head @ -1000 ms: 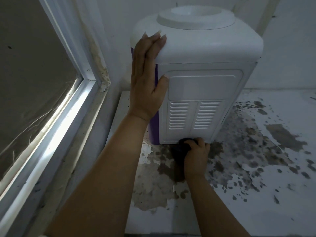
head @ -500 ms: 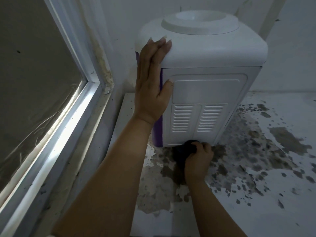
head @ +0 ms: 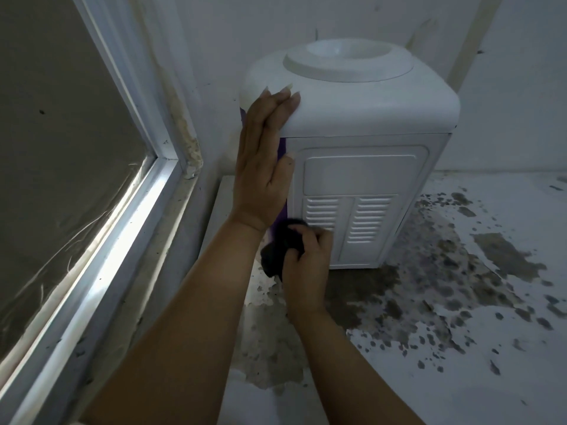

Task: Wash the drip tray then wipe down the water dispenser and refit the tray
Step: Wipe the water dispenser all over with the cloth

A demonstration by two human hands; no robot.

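Where the right hand [head: 306,259] curls round a dark cloth [head: 283,246], the wad is pressed to the lower left corner of the water dispenser's [head: 362,179] vented white rear panel. Left hand [head: 264,157]: fingers straight, flat against the upper left corner, thumb on the panel. Dispenser: upright on a stained, peeling white surface [head: 460,302], beside a window frame [head: 132,210]. Drip tray: not visible.

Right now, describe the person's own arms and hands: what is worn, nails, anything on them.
Both forearms are bare, with no sleeves in view. The left hand has long, pale nails reaching past the fingertips. No rings, watch, bracelets or gloves show on it or on the right hand, whose nails are hidden from view.
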